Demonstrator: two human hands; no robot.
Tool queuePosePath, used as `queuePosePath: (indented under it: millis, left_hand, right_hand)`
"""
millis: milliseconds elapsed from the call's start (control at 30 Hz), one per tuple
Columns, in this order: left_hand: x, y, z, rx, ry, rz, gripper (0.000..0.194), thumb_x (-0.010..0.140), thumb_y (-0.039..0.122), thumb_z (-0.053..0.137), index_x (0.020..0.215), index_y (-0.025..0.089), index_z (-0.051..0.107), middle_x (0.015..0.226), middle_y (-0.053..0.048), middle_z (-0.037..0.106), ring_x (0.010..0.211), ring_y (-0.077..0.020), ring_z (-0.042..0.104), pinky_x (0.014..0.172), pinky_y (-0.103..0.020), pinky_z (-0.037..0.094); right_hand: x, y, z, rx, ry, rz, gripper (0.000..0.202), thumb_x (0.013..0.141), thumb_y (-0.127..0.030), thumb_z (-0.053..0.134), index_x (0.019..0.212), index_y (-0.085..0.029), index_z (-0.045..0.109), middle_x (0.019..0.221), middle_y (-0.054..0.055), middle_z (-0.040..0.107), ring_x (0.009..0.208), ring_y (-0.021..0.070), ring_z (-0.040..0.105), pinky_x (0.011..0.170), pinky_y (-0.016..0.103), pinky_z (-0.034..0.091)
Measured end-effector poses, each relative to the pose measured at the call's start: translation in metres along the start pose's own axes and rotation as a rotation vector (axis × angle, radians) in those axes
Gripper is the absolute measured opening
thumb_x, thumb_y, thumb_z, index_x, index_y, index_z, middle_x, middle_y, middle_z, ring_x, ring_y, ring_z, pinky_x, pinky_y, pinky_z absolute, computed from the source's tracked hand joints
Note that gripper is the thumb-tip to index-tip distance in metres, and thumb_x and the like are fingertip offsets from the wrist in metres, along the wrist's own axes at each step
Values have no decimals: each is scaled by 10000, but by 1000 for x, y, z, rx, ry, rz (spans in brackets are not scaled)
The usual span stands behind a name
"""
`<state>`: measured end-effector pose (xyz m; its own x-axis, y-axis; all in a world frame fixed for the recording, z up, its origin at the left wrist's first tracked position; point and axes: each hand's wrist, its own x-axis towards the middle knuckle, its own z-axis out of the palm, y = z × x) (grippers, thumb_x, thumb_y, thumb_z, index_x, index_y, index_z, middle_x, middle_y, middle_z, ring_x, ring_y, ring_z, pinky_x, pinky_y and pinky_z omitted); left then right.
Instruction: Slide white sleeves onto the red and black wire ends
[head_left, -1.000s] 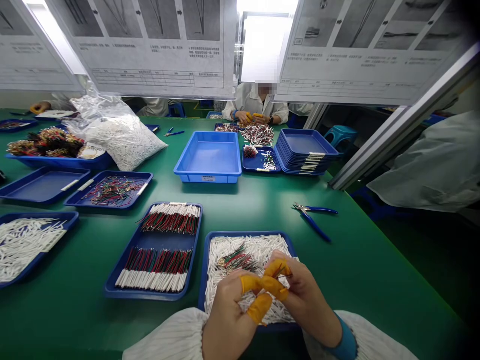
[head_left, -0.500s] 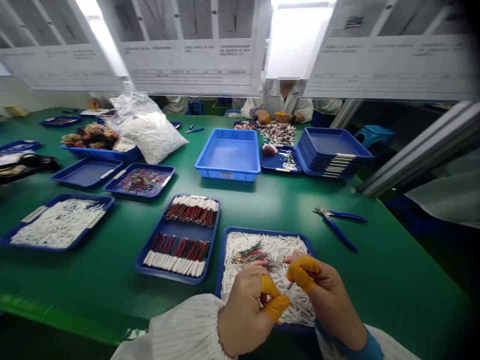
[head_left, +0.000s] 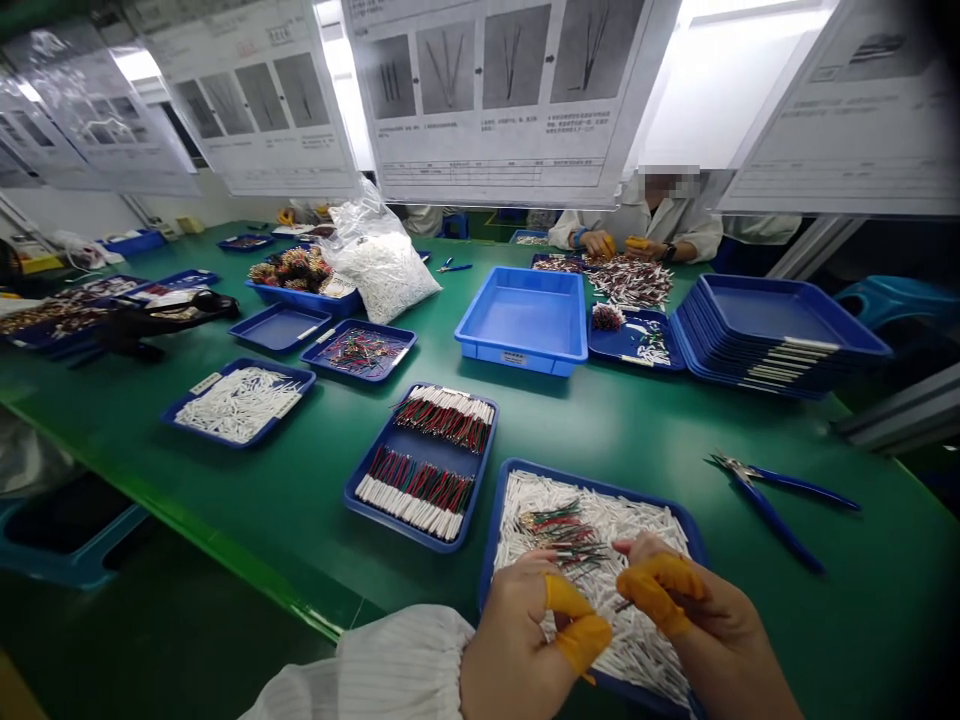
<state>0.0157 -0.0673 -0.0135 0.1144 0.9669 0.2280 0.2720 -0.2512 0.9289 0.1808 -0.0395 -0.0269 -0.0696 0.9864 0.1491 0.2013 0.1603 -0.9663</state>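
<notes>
Both hands wear yellow finger covers and are over a blue tray (head_left: 517, 468) of white tubes (head_left: 637, 655). My left hand (head_left: 529, 635) is closed at the tray's left front, thumb and finger pinched; what is between them is too small to name. To its right, my right hand (head_left: 694, 610) pinches a thin dark wire (head_left: 622, 606). Behind the fingers, a loose bunch of red, green and black wires (head_left: 562, 525) lies on the tubes. A second blue tray (head_left: 411, 462), left of the hands, holds two rows of wires with white ends.
Blue-handled pliers (head_left: 772, 500) lie at the right. Farther back stand a large blue bin (head_left: 525, 315), stacked trays (head_left: 780, 320) and a plastic bag (head_left: 394, 265). A tray of white pieces (head_left: 236, 403) is at the left. A person (head_left: 645, 225) sits opposite.
The view has swung left, so the table's contents appear farther right. Both hands remain closed over the tube tray, almost in the same pose.
</notes>
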Motion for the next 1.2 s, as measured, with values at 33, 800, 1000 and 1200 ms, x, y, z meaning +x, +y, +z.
queuePosePath:
  millis: [33,800,1000,1200]
  left_hand:
    - [-1,-1,-3,7,-3,22,194,769,226,574,581,190,607,554,-10,608,564,-148,566,879,-363,450]
    - [-2,-57,-85,735,232,290,199,754,102,522,929,185,570,1004,-98,645,955,-256,577,923,-538,360]
    - [14,-33,-55,645,-2,349,164,765,91,519,894,142,607,1030,-119,634,966,-241,552,920,-488,388]
    - [32,-20,-23,818,-253,227,205,669,-22,509,679,138,638,1096,-108,619,1095,-278,477,1000,-553,248]
  right_hand:
    - [1,-1,0,-21,-3,-6,209,664,-426,676,570,-240,661,598,24,613,652,246,609,811,432,483]
    - [18,-2,14,-706,-284,-258,284,699,-17,536,877,-195,669,941,128,643,867,306,570,733,477,510]
    - [24,-10,19,-914,-386,-226,306,677,90,494,734,-158,664,737,94,625,700,248,547,622,403,497]
    - [23,-6,14,-839,-323,-271,289,743,37,471,780,-194,640,753,64,615,730,227,532,644,355,469]
